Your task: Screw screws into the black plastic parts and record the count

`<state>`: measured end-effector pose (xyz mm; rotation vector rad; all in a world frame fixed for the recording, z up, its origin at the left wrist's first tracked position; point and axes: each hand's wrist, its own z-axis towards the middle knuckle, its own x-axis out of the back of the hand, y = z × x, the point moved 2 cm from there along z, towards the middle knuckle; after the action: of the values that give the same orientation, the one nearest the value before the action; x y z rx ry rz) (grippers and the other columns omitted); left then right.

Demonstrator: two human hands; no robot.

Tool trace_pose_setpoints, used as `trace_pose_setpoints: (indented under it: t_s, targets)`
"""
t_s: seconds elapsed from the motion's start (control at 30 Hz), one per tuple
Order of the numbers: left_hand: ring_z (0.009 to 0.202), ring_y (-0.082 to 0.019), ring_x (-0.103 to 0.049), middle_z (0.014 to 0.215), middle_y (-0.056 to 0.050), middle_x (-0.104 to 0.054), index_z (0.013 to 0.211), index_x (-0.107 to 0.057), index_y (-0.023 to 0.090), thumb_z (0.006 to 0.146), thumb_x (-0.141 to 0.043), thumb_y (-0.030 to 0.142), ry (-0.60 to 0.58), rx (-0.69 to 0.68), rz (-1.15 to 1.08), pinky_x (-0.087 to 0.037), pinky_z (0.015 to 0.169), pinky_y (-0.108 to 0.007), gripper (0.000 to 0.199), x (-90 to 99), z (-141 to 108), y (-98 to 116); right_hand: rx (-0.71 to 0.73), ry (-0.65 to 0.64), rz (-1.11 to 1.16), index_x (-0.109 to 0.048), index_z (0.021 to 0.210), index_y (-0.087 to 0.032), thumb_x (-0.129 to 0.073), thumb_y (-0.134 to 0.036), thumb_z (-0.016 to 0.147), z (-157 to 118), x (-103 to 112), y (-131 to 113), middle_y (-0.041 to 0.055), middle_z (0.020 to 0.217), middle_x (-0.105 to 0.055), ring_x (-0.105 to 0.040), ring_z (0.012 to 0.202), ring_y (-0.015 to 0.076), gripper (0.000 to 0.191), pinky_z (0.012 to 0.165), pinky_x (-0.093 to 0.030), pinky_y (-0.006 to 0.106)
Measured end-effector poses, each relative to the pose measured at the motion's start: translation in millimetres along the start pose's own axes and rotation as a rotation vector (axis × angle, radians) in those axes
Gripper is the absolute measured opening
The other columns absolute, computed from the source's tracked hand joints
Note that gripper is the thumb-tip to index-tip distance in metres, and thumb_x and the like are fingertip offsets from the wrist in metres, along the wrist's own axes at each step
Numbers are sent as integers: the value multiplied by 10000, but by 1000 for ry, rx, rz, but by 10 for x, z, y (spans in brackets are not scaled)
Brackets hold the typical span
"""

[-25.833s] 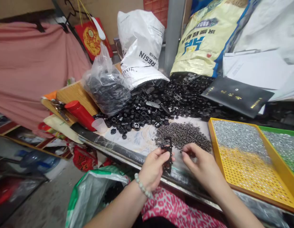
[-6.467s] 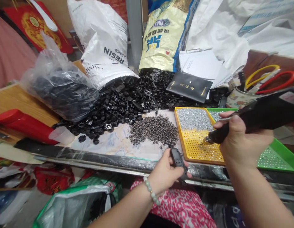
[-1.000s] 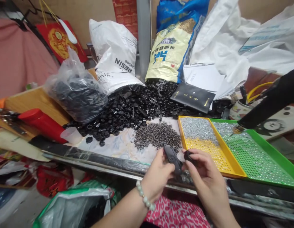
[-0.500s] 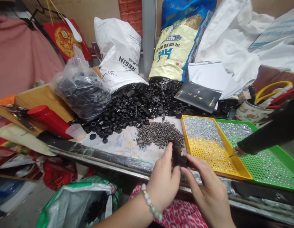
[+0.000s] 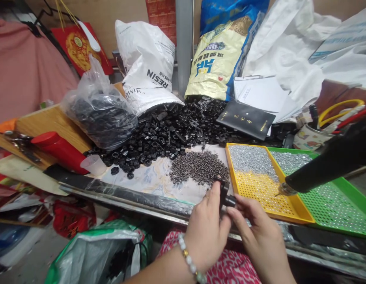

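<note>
My left hand is closed around a flat black plastic part, held upright over the table's front edge. On that part's right side sits a round black knob-like piece, pinched between the thumb and fingers of my right hand. Whether the two pieces are fully joined I cannot tell. Just beyond my hands lies a pile of small dark metal pieces. To the right, the metal tip of a black screwdriver-like tool hangs over a yellow perforated tray holding many tiny silvery pieces.
Beside the yellow tray lies a green perforated tray. Behind spreads a heap of black plastic parts, spilling from a white sack and a blue-yellow sack. A red bottle and a clear cup stand left.
Both hands have shifted slightly right with the black part, which is now turned so the round piece shows more clearly. The tool's tip has swung a little left over the yellow tray.
</note>
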<state>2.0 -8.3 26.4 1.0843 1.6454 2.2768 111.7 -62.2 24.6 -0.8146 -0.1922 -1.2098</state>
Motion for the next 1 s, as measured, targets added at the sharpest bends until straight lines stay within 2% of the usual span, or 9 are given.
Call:
trace_pose_setpoints:
  t_s: [0.2, 0.3, 0.33, 0.37, 0.43, 0.53, 0.67, 0.83, 1.0]
  targets:
    - [1054, -308, -526, 1184, -165, -537, 1355, -265, 156, 735, -539, 236, 33, 17, 1, -425, 897, -468, 683, -46, 47, -66, 69, -11, -84, -541, 840, -159, -448, -405, 858, -19, 49, 41, -12, 598, -595, -558, 482, 78, 263, 455, -454, 160]
    - [922, -215, -596, 1061, -103, -592, 1293, -286, 199, 716, -562, 205, -27, 121, -383, -493, 798, -342, 641, -150, 98, -141, 65, 327, -216, -562, 923, -155, -533, -359, 809, 299, 371, 287, 66, 842, -612, -593, 741, 139, 236, 633, -489, 237]
    - [872, -185, -609, 1031, -87, -595, 1251, -311, 198, 714, -559, 188, -57, 161, -507, -499, 761, -299, 592, -190, 118, -163, 17, 579, -223, -546, 1003, -153, -612, -312, 741, 452, 508, 401, 96, 964, -588, -584, 829, 171, 313, 667, -487, 269]
    - [819, -161, -616, 1005, -79, -593, 1199, -342, 186, 710, -556, 174, -88, 200, -605, -499, 726, -269, 533, -229, 139, -180, -14, 709, -154, -495, 1108, -163, -682, -250, 655, 624, 606, 519, 113, 1078, -546, -580, 860, 178, 498, 660, -480, 275]
    - [718, -126, -616, 969, -72, -581, 1102, -379, 156, 701, -557, 155, -133, 266, -732, -489, 671, -236, 439, -290, 179, -203, -183, 593, 102, -394, 1215, -167, -717, -202, 587, 984, 672, 752, 128, 1152, -512, -575, 914, 189, 707, 737, -475, 318]
    - [627, -91, -603, 943, -59, -566, 1067, -372, 144, 699, -556, 140, -158, 329, -809, -471, 619, -209, 411, -333, 218, -211, -237, 523, 246, -488, 1051, -125, -683, -224, 615, 1239, 627, 892, 91, 943, -587, -594, 761, 161, 488, 747, -478, 354]
    - [615, -76, -597, 916, -36, -554, 1077, -367, 145, 706, -561, 144, -165, 368, -822, -465, 621, -196, 418, -311, 232, -195, -183, 587, 307, -447, 1061, -133, -657, -195, 603, 1074, 583, 917, 48, 839, -585, -574, 594, 143, 508, 633, -491, 356]
    - [658, -98, -606, 931, -49, -566, 1087, -365, 150, 699, -602, 198, -185, 403, -819, -475, 670, -224, 458, -276, 239, -196, -31, 748, 246, -344, 1051, -150, -608, -173, 610, 892, 862, 1150, -7, 733, -528, -512, 471, 116, 515, 503, -454, 293]
    - [696, -115, -610, 996, -75, -568, 1125, -337, 166, 709, -616, 270, -217, 382, -812, -475, 675, -237, 512, -292, 225, -216, -121, 764, 175, -335, 1014, -157, -603, -214, 617, 889, 1005, 1475, -2, 735, -511, -516, 444, 119, 483, 475, -445, 286]
